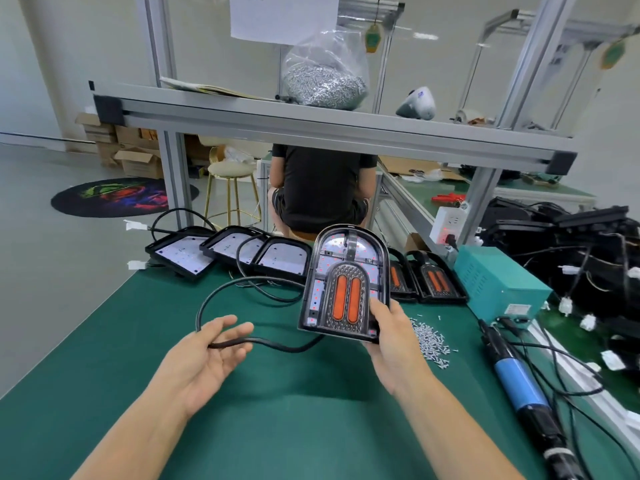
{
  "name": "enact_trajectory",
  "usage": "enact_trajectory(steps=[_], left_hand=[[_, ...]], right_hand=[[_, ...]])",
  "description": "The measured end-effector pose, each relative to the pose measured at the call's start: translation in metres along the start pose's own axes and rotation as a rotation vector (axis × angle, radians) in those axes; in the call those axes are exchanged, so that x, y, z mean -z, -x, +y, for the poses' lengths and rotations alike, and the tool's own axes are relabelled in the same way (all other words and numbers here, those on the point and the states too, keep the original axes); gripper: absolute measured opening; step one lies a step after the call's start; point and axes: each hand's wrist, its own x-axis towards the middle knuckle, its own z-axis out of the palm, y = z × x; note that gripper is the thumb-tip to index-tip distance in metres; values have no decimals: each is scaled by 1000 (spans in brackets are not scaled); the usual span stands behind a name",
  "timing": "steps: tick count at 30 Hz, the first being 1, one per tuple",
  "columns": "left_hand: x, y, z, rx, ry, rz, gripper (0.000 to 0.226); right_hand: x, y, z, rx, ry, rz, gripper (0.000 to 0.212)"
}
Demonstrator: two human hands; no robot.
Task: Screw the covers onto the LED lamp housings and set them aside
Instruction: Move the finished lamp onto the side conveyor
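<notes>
Right hand (391, 332) gripped covered lamp (344, 284) above counter (277, 410) | left hand (211, 355) spread under its cable (242, 341) | two covered lamps (440, 282) far right; three uncovered housings (228, 251) far left remained.

I count three open black lamp housings with white LED boards (228, 252) at eleven o'clock on the green mat. Three covered black lamps with orange lenses: one held (344, 282), two at one o'clock (424, 278). One loose pile of small silver screws (431, 339), one blue-handled electric screwdriver (519, 386), one teal metal power box (498, 282).
</notes>
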Motion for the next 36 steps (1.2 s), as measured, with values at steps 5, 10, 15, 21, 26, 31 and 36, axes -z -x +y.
enact_trajectory(steps=[5,10,15,21,26,31,36], left_hand=[[-38,2,-21,-8,15,-87,11],[-107,4,-53,-34,-105,-176,14],[-192,20,-88,17,-219,-427,39],[-277,38,-131,21,-438,-654,42],[-341,46,-152,66,-591,-807,48],[-405,65,-173,107,-642,-959,41],[-456,85,-204,137,-626,-961,39]], right_hand=[[28,10,-27,164,37,61,20],[63,22,-54,240,142,215,21],[109,38,-75,247,201,354,21],[170,68,-110,317,233,456,24],[227,94,-156,286,517,530,30],[280,108,-190,235,556,697,28],[325,105,-204,269,471,905,23]])
